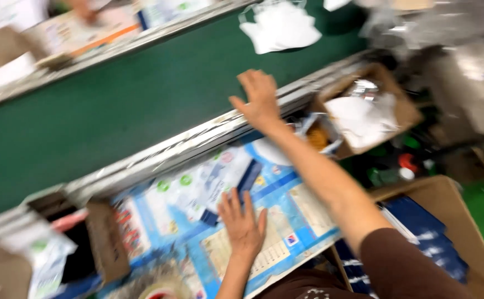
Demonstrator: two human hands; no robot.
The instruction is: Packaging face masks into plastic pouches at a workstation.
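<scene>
The frame is motion-blurred. My left hand (242, 222) lies flat with fingers spread on the printed blue and white sheet (286, 221) covering the work surface, its fingertips touching a clear packet with a dark blue box (219, 182). My right hand (259, 97) reaches out over the metal rail (159, 152) at the near edge of the green conveyor belt (120, 105), fingers apart and holding nothing. A white packet (279, 26) lies on the belt further along.
A cardboard box (364, 108) with white wrappers sits right of the rail. A larger carton (447, 232) with dark blue boxes stands at lower right. An open box (81, 243) and a tape roll (156, 285) are at lower left. Another person's hand (84, 11) works across the belt.
</scene>
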